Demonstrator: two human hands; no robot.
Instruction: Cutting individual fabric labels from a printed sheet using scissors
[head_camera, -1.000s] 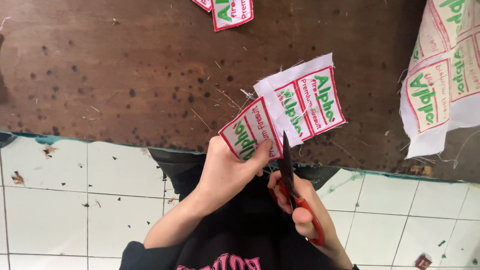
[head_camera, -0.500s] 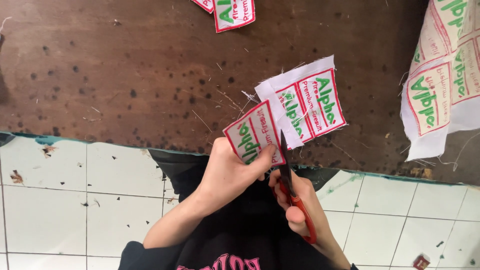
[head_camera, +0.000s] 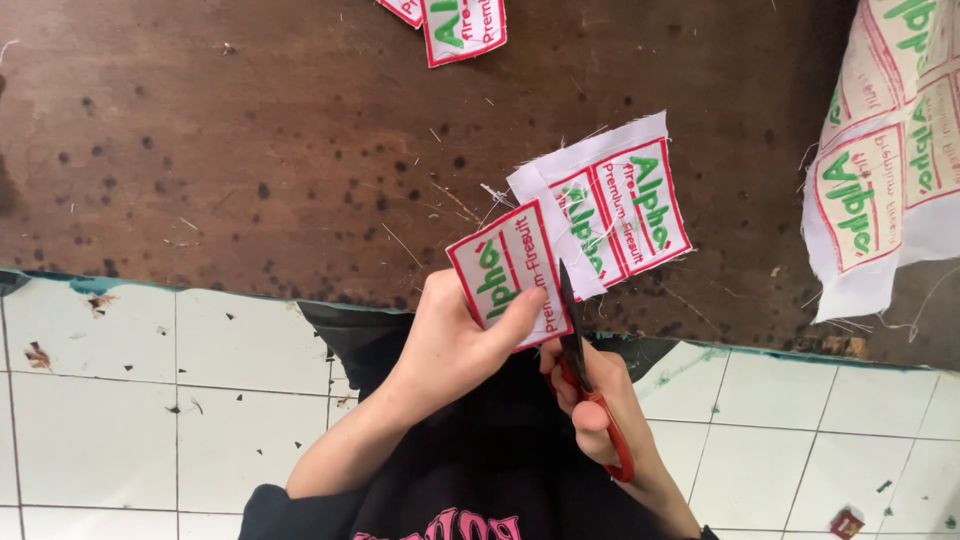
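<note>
Scissors (head_camera: 585, 385) with red handles sit in the right hand (head_camera: 600, 400), fingers curled through the loops, dark blades pointing up and nearly closed against the white cloth. The left hand (head_camera: 455, 340) pinches a red-bordered fabric label (head_camera: 510, 275) between thumb and fingers, held just above the near edge of the surface. That label looks partly cut from the strip of labels (head_camera: 615, 210) lying behind it, touching it at the blades. Risk here, as I judge it: the thumb rests right beside the cutting line, so a slip could nick it, or the blades could wander into the red border. Farther out, the dark brown wooden surface (head_camera: 250, 160) is speckled and littered with threads. More labels (head_camera: 455, 25) lie at the far edge, a larger uncut sheet (head_camera: 880, 160) at right. Below, white floor tiles (head_camera: 120, 400).
</note>
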